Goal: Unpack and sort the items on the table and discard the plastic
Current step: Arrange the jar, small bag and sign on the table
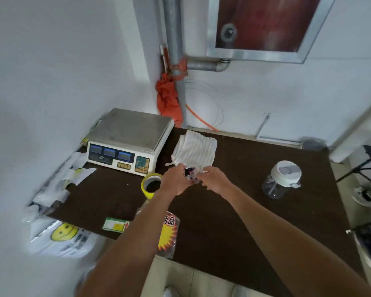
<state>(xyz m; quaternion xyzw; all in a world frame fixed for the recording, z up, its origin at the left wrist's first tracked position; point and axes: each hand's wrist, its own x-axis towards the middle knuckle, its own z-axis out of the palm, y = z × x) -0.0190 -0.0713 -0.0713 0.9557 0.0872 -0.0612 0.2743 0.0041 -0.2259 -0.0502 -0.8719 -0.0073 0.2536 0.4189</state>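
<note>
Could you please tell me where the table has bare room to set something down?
The widest bare stretch of table is front right, before the jar. A smaller patch lies between the scale, tape roll and label card. The left edge is crowded with plastic bags.

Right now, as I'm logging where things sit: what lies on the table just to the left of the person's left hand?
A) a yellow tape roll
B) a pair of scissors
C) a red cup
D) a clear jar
A: the tape roll sits on the table just left of the left hand, which grips a small packet together with the right hand; the jar stands far to the right.
</note>
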